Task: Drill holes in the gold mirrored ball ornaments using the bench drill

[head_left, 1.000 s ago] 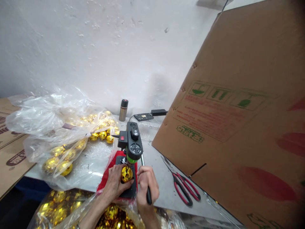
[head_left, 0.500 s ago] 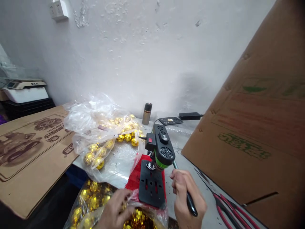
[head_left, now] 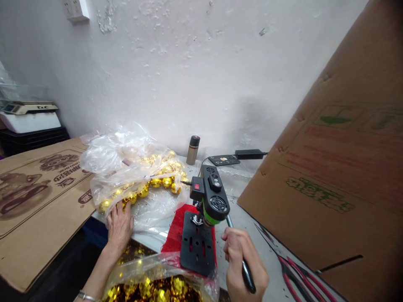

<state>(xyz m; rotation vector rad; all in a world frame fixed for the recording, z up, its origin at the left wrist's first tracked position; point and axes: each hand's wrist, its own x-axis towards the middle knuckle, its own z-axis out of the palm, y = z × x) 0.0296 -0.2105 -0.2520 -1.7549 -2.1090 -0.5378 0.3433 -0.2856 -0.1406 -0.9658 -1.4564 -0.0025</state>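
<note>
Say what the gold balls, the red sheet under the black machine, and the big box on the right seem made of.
Gold balls: probably plastic or glass with a shiny metallic finish; mirror-like facets throw bright glints.
Red sheet: likely matte fabric, since it looks dull and soft.
Big box: apparently matte brown cardboard, judging by its flat printed panel.

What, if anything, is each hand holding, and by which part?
The right hand holds the machine lever partway along, its black end exposed below. The left hand is at the gold balls; whether it grips one cannot be told.
</note>
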